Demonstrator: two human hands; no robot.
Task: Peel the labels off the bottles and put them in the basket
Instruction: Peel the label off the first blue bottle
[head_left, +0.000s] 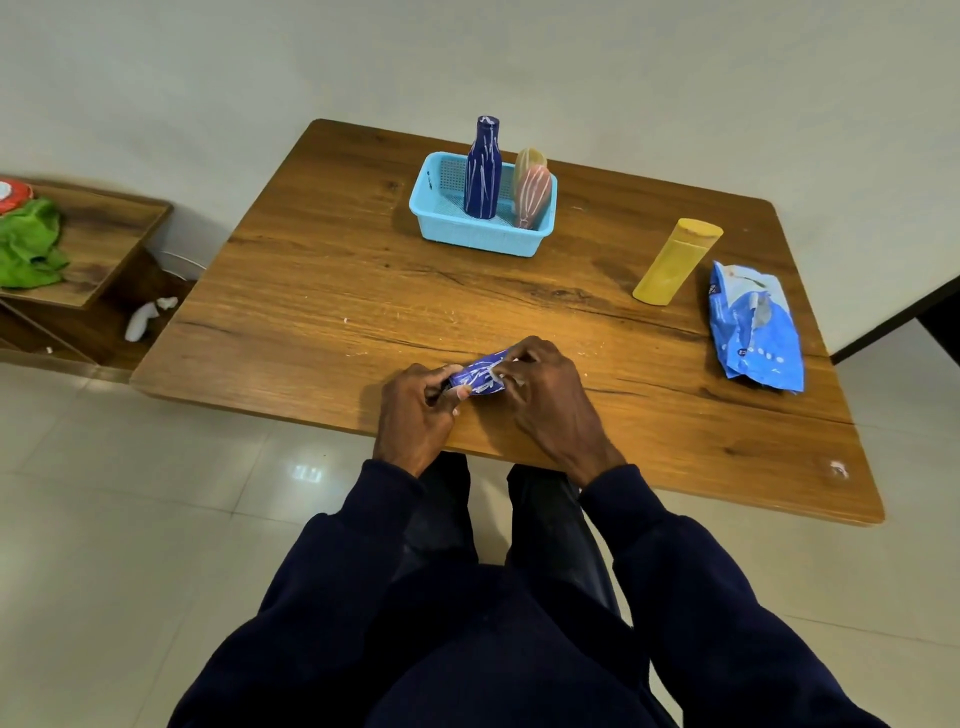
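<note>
Bottle count: five. One blue bottle (478, 376) is gripped in the curled fingers of left hand (415, 410) and right hand (550, 400) at the tabletop (363, 291) near edge. Three bottles (483, 171) stand in one basket (478, 236) by the far edge. One yellow bottle (675, 262) stands near the right edge, beside one blue packet (753, 327).

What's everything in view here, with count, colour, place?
Table: one, brown, centre.
Basket: one, light blue, far on table.
Navy bottle: one, dark blue, upright in basket.
Pink bottle: one, pink, in basket.
Cream bottle: one, pale yellow, in basket behind pink bottle.
Yellow bottle: one, yellow, on table right of basket.
Bag: one, blue, table's right edge.
Held bottle: one, blue, in both hands.
Cloth: one, green, shelf at left.
Left hand, right hand: both grip held bottle.
</note>
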